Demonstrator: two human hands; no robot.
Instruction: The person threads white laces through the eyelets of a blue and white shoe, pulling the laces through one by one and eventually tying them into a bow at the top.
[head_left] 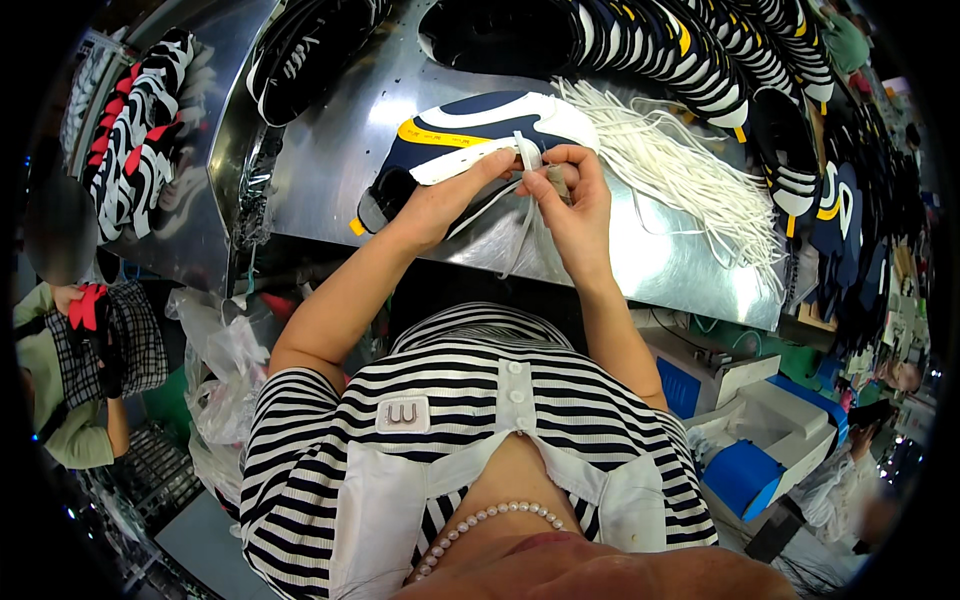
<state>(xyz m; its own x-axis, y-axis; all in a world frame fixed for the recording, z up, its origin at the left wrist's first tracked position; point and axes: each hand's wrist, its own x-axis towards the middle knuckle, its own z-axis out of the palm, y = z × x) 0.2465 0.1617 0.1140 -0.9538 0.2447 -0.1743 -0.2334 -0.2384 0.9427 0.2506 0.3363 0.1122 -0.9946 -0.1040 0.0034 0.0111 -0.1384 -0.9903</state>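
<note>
A navy, white and yellow shoe upper (475,108) lies on the metal table in front of me. My left hand (438,208) is closed on its near edge, the thumb along the white eyelet strip (462,160). A white shoelace (529,152) is looped at the end of that strip, and its loose end (518,240) hangs toward the table's near edge. My right hand (580,215) pinches the lace between thumb and fingers; a greyish-brown wrap shows at one finger. To the right of the upper, a bundle of white shoelaces (690,190) spreads over the table.
Nested rows of similar uppers (660,60) line the far right of the metal table (330,190). Black uppers (310,50) sit at the far left; red, black and white pieces (140,140) lie beyond. Another person (75,370) is at left, near plastic bags (215,360). Blue-and-white equipment (745,450) stands at right.
</note>
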